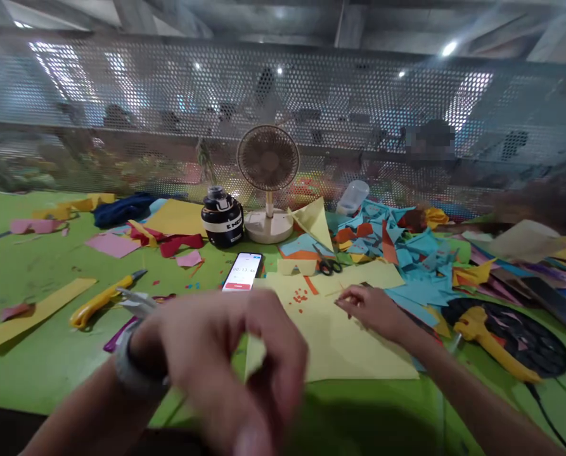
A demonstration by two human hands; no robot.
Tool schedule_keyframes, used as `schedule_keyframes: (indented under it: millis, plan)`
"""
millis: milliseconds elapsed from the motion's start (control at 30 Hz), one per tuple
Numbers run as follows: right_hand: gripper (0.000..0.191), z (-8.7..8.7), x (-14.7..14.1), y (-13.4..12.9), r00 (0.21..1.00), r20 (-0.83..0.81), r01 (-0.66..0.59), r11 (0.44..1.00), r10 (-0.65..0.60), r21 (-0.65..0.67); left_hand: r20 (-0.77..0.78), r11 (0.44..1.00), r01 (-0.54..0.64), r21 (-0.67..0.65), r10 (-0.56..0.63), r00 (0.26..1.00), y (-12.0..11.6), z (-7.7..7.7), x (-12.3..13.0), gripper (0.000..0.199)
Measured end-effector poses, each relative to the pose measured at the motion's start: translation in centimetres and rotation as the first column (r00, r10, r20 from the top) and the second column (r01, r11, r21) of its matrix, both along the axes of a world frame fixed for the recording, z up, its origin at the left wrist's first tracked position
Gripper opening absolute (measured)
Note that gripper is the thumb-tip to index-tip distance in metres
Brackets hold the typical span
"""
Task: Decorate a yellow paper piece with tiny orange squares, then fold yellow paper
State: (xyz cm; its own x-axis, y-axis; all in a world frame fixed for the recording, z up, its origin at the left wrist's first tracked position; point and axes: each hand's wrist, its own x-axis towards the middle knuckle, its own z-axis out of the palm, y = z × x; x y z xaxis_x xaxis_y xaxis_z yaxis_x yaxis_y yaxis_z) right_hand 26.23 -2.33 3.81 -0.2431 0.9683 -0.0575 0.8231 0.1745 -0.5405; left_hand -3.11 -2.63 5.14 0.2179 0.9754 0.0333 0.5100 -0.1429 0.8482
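Observation:
My left hand (pixel 230 361) is raised close to the camera, blurred, its fingers curled; whether it holds anything is hidden. My right hand (pixel 371 310) is over a large pale yellow sheet (pixel 353 354), fingertips pinched near its upper middle; what is between them is too small to make out. Small red-orange paper bits (pixel 299 296) lie on the sheet, left of my right hand. An orange strip (pixel 310 285) and a small yellow piece with a cutout (pixel 296 266) lie at its upper edge. Black scissors (pixel 329 266) rest just behind.
On the green table (pixel 168 272) are a lit phone (pixel 242 272), a black bottle (pixel 222 218), a fan (pixel 268 158) and blue paper scraps (pixel 420 259). A yellow-handled cutter (pixel 102 301) lies left. At right, a yellow glue gun (pixel 494 348) rests on a black tray (pixel 544 345).

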Motion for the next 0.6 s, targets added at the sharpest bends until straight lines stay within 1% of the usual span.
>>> schedule_keyframes:
  millis: [67,133,167,200,267,333,400,433,467,533,600]
  plan:
    - [0.031,0.2,1.0,-1.4,1.000,-0.010,-0.002,1.000,0.002,0.000,-0.074,0.997,-0.029,0.068,0.035,0.997,2.8,0.1,0.1,0.031]
    - [0.034,0.5,2.3,-2.8,1.000,-0.003,0.029,1.000,-0.029,-0.010,-0.176,0.993,-0.030,0.117,0.050,0.983,5.6,0.0,0.6,0.032]
    - [0.035,0.5,3.1,-3.5,0.998,0.005,0.061,0.998,-0.061,-0.008,-0.245,0.993,-0.009,0.115,0.038,0.969,6.8,-0.2,0.9,0.033]
    - [0.035,0.6,4.1,-4.3,0.995,0.012,0.101,0.995,-0.101,0.001,-0.275,0.994,0.002,0.105,0.027,0.961,7.8,-0.4,1.1,0.034]
    - [0.035,0.6,6.6,-5.8,0.973,0.004,0.230,0.973,-0.230,0.030,-0.318,0.996,0.024,0.087,0.005,0.948,9.3,-1.2,1.5,0.038]
    - [0.036,0.5,9.6,-7.3,0.914,0.052,0.399,0.915,-0.402,0.061,-0.343,0.997,0.031,0.077,-0.003,0.939,10.3,-2.2,1.8,0.043]
    - [0.032,0.2,12.9,-8.7,0.808,0.127,0.556,0.816,-0.575,0.157,-0.354,0.997,0.041,0.067,-0.015,0.935,11.0,-3.1,2.1,0.044]
    - [0.032,0.0,14.4,-9.3,0.763,0.161,0.599,0.779,-0.626,0.187,-0.353,0.997,0.049,0.061,-0.025,0.935,11.4,-3.4,2.2,0.042]
    - [0.033,-0.3,15.8,-9.8,0.718,0.178,0.629,0.737,-0.673,0.246,-0.349,0.997,0.059,0.055,-0.036,0.937,11.7,-3.7,2.4,0.038]
    - [0.035,-1.1,17.9,-10.5,0.701,0.247,0.596,0.740,-0.669,0.313,-0.332,0.996,0.073,0.046,-0.054,0.942,12.2,-4.1,2.6,0.026]
    - [0.043,-1.7,19.0,-10.6,0.677,0.361,0.540,0.766,-0.642,0.349,-0.300,0.996,0.082,0.040,-0.066,0.952,12.5,-4.2,2.7,0.015]
